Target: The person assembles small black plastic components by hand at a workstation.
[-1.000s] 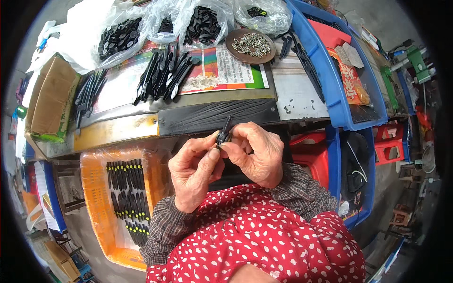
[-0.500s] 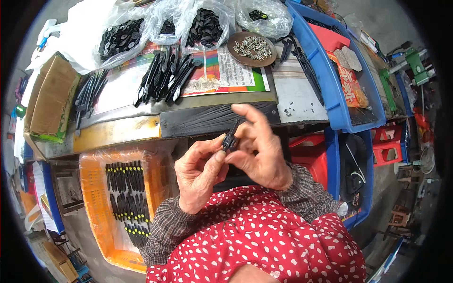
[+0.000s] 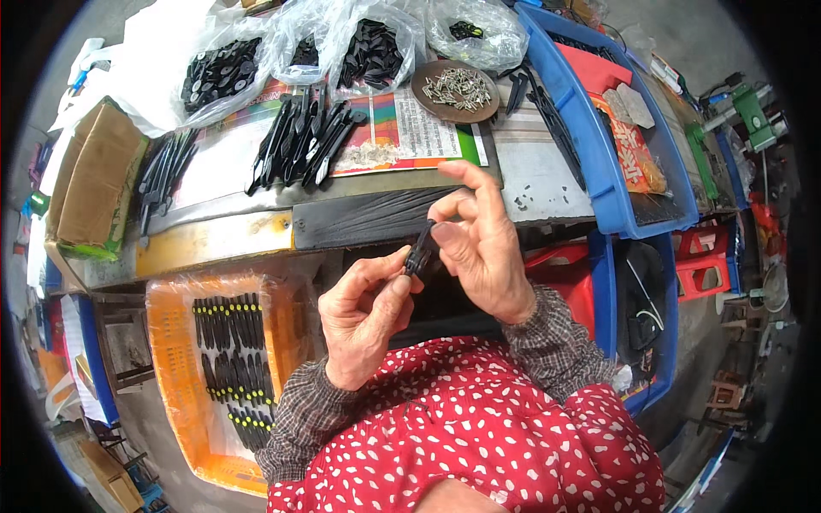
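Between my hands, in front of the table edge, is a small black plastic part [image 3: 418, 253] with a narrow upper end. My left hand [image 3: 363, 316] pinches its lower end between thumb and fingertips. At the upper end my right hand [image 3: 486, 256] has thumb and a bent finger closed on the tip, its other fingers raised. The fingers cover some of the part. Beyond the hands, long black plastic pieces [image 3: 299, 141] lie in a pile on the table, near a brown dish [image 3: 419, 90] of small metal pins [image 3: 457, 88].
Plastic bags [image 3: 402, 26] of black parts line the table's back. A blue tray [image 3: 629, 231] stands at the right, a cardboard box [image 3: 90, 184] at the left. Below the table, an orange crate [image 3: 171, 368] holds rows of black pieces with yellow dots; a red stool [image 3: 560, 278] is at the right.
My right hand has shifted slightly up, its thumb moving from near the part's lower end to its upper tip. The left hand keeps its pinch, nearly in place.
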Motion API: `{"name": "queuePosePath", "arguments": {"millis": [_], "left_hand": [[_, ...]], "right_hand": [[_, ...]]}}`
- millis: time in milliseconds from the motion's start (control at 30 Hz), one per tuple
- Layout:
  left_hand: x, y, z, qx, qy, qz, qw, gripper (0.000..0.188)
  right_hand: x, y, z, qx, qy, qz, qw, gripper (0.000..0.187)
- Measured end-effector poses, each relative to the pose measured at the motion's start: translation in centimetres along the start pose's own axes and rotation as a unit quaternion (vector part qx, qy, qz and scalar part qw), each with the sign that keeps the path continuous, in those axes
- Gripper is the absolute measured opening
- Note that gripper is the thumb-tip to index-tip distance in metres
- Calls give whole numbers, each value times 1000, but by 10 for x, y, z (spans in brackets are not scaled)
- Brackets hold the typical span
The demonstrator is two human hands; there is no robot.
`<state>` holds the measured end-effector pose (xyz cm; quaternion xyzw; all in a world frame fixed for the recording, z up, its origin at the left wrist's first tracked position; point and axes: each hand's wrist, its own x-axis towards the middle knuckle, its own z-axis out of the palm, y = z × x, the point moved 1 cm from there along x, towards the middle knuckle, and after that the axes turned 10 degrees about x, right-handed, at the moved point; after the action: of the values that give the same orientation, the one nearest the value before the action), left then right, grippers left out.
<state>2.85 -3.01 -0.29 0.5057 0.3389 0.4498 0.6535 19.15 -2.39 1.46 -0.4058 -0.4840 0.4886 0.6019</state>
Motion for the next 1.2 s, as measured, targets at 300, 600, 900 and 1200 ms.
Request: {"name": "queuePosePath", "arguments": {"millis": [300,600,900,1200], "left_hand": [[0,2,0,11,8,0,1000,25],[-2,-3,-1,9,20,8,1000,25],[-1,-2,1,-1,37,29,999,25],[-2,-7,1,20,30,29,999,23]], "right_hand": [[1,-4,-3,-36,-14,-29,999,65],[-9,1,6,-275,-31,-201,939,27],[-6,13,7,-313,-42,-223,922,28],[-8,8,7,-332,-47,-225,915,29]]}}
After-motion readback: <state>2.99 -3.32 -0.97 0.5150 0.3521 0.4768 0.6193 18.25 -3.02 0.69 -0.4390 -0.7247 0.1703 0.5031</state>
